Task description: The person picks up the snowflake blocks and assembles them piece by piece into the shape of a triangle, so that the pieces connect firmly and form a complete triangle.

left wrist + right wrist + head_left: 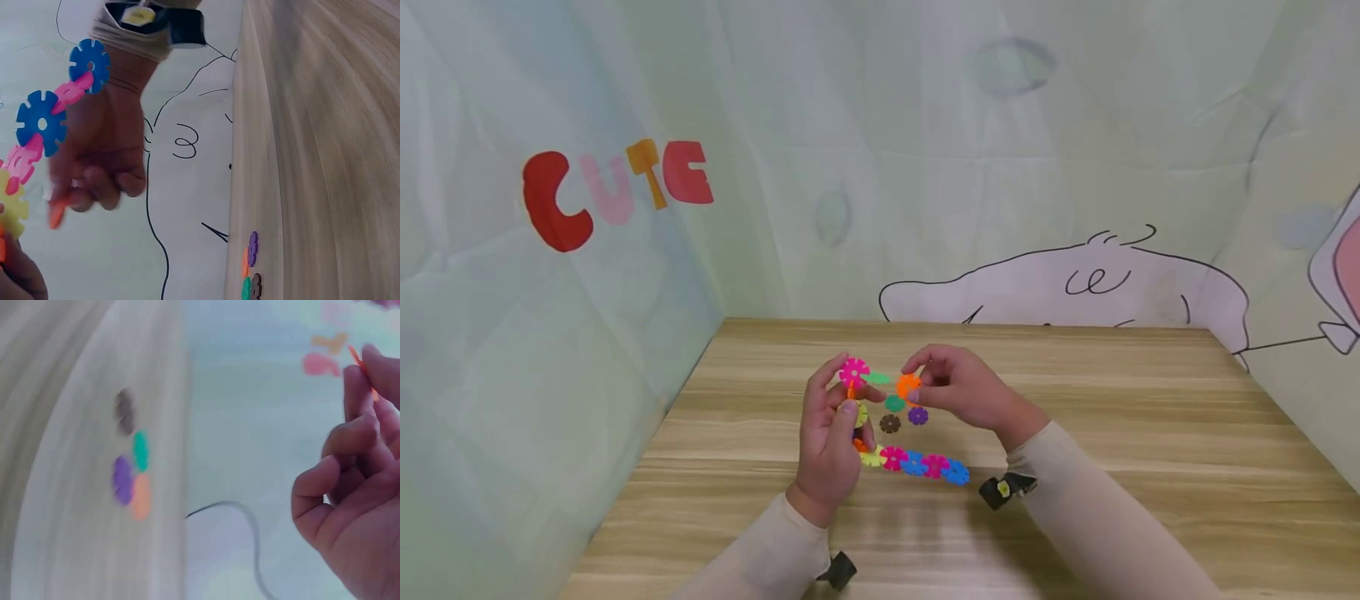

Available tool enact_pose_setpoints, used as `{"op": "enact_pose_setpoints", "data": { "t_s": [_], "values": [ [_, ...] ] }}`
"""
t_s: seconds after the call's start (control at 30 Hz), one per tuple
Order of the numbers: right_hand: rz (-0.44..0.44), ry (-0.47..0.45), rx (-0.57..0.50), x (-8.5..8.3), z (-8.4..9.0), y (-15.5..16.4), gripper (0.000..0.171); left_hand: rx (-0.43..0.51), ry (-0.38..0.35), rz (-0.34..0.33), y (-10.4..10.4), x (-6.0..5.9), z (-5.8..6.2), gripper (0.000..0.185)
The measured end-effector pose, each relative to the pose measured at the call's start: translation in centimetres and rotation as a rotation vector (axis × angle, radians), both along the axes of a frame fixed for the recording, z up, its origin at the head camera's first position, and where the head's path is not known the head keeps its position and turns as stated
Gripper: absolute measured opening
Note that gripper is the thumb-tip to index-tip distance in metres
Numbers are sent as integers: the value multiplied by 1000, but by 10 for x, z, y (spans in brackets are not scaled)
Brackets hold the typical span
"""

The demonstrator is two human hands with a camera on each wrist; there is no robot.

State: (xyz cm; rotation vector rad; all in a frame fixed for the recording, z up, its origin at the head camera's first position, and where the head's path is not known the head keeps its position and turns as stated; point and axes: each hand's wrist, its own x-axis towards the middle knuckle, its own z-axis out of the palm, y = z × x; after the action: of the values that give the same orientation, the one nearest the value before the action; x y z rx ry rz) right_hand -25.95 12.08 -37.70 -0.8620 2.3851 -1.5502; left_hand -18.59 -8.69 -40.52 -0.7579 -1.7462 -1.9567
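Note:
My left hand (848, 390) grips a chain of snowflake discs (917, 463) held above the table: a pink disc (853, 371) on top, and a row of yellow, pink and blue discs hanging to the right below. In the left wrist view the chain (41, 122) runs up from my left hand (19, 275). My right hand (912, 383) pinches an orange disc (907, 386) close to the chain's top, beside a green disc (876, 377). The right wrist view shows my right hand (359, 381) curled on the thin orange disc (357, 357).
Loose green (894, 403), brown (890, 423) and purple (917, 415) discs lie on the wooden table (1150, 433) under my hands; an orange disc (245, 265) lies with them. Cloth walls with cartoon prints close in the table at the left, back and right.

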Motion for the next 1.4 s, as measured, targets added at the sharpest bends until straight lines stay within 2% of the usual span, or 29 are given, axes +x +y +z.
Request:
{"op": "enact_pose_setpoints", "data": {
  "t_s": [0.17, 0.33, 0.57, 0.87, 1.17, 1.4],
  "values": [
    [32, 50, -159, 17, 17, 1, 27, 8, -9, -5, 0, 0, 1, 49],
    [67, 89, -224, 26, 23, -1, 26, 5, -13, -8, 0, 0, 1, 49],
    [89, 112, -275, 31, 23, -6, 26, 8, 1, -24, 1, 0, 1, 48],
    [57, 132, -267, 35, 24, -8, 26, -1, 10, -20, 1, 2, 2, 48],
    [55, 185, -260, 54, 47, -13, 22, -1, 71, -12, 1, 2, 2, 48],
    [51, 207, -254, 59, 51, -15, 22, 3, 69, -28, 1, 2, 0, 47]
  ]
}}
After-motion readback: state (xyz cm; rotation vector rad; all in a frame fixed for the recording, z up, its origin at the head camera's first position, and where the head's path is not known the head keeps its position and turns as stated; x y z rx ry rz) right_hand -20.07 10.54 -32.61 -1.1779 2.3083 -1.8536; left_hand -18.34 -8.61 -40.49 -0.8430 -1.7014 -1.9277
